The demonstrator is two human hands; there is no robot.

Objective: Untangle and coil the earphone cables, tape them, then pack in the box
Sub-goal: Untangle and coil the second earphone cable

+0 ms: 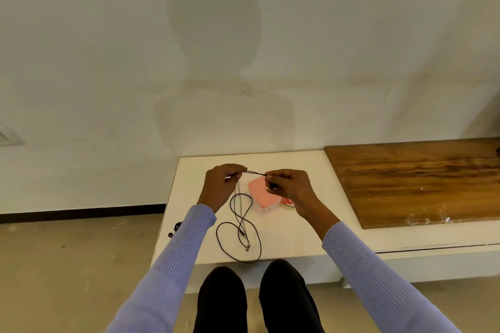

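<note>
A dark earphone cable [239,224] hangs from my hands and lies in loose loops on the white table [297,238], with a plug end near the front edge. My left hand [220,186] pinches the cable at its upper part. My right hand [290,185] pinches the same cable a short stretch to the right, so a taut piece runs between them. Under my right hand sits a pink box [261,193]. A roll of tape [287,201] with red print peeks out beside the box, partly hidden by my right wrist.
A wooden board [419,181] lies on the table's right part. Small dark items [175,228] lie on the floor left of the table. A white wall stands right behind the table. My knees are below the front edge.
</note>
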